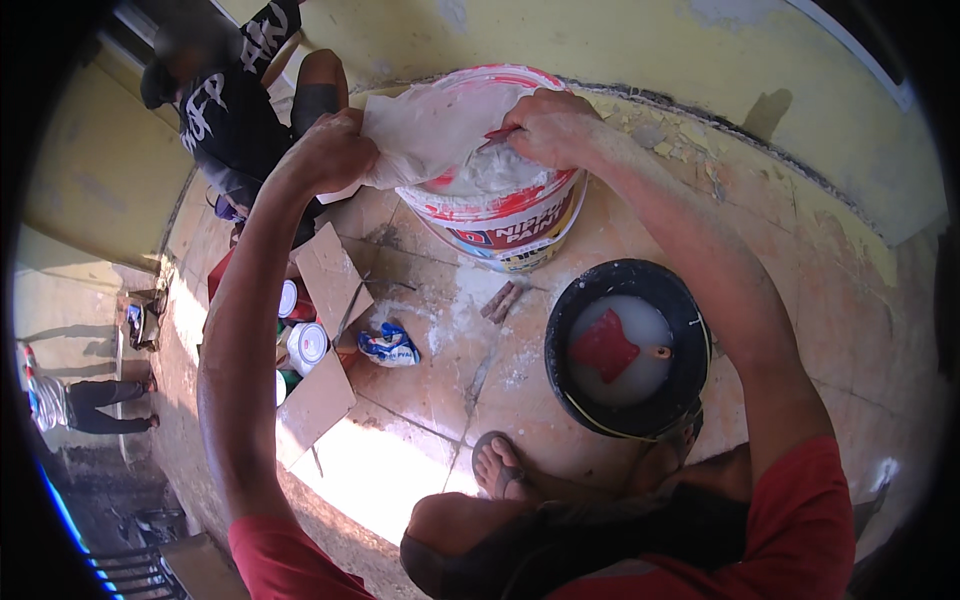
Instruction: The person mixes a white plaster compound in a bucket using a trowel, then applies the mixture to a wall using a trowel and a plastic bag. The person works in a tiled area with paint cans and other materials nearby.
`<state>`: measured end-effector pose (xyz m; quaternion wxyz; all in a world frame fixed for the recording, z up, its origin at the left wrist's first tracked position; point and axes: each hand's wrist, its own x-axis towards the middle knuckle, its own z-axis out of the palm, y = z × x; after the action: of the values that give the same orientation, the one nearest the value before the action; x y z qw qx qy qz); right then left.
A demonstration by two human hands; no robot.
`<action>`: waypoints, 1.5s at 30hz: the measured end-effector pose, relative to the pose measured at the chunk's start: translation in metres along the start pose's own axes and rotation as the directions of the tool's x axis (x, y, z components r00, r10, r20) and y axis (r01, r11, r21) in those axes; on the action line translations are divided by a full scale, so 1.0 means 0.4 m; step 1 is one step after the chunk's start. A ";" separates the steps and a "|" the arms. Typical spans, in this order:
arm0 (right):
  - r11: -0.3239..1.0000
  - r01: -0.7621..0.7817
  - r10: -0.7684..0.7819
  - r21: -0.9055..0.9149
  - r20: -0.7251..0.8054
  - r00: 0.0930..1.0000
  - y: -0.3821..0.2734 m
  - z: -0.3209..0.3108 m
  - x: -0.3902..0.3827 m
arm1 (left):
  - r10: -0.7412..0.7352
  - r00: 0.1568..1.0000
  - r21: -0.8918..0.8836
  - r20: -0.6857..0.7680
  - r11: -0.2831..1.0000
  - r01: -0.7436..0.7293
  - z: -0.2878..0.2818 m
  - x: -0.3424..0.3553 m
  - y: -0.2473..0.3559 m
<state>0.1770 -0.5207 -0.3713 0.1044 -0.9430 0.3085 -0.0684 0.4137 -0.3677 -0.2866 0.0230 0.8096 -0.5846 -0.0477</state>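
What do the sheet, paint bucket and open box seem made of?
Sheet: dull white, limp and creased; probably plastic film, possibly cloth.
Paint bucket: likely smooth plastic, judging by its even, printed wall.
Box: matte cardboard, from its brown, flat flaps.

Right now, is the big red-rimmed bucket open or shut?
Open: white paste shows inside the red-rimmed bucket near the right hand, though a pale sheet hides part of its mouth.

Upper centre, my feed shows off-white sheet (420,130), red-and-white bucket (490,212) | right of centre, black pail (620,278), milky-white liquid (648,318), red piece (604,346) | upper left, black shirt (225,105), white-patterned | lower right, red sleeve (805,510)
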 end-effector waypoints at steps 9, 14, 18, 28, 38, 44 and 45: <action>1.000 -0.018 0.018 -0.005 0.004 1.000 -0.006 0.004 0.001 | -0.034 0.994 0.206 -0.103 0.977 0.054 -0.013 -0.007 0.014; 1.000 0.025 -0.025 -0.007 -0.056 0.998 0.007 0.015 0.003 | -0.064 0.980 0.162 -0.189 0.982 0.095 -0.011 0.000 -0.003; 1.000 0.008 -0.008 -0.026 -0.014 1.000 -0.005 0.006 -0.007 | -0.028 0.993 0.257 -0.112 0.965 0.056 -0.011 0.001 0.006; 1.000 0.017 -0.018 -0.020 -0.072 0.997 0.007 0.025 -0.001 | -0.042 0.964 0.109 -0.263 0.991 0.073 0.005 0.011 -0.041; 0.999 -0.031 0.031 0.011 0.004 1.000 -0.010 -0.001 -0.005 | -0.015 0.919 0.042 -0.394 0.999 0.035 0.009 0.013 -0.041; 1.000 -0.022 0.022 -0.002 -0.006 1.000 -0.017 0.002 -0.013 | -0.066 0.907 -0.104 -0.416 0.994 0.025 0.038 0.009 -0.087; 1.000 -0.023 0.023 0.002 -0.005 1.000 -0.018 0.001 -0.012 | -0.093 0.912 -0.129 -0.400 0.991 0.045 0.036 0.001 -0.089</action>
<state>0.1773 -0.5120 -0.3703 0.1053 -0.9391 0.3196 -0.0699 0.4458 -0.3566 -0.3044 0.1896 0.8192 -0.5344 0.0860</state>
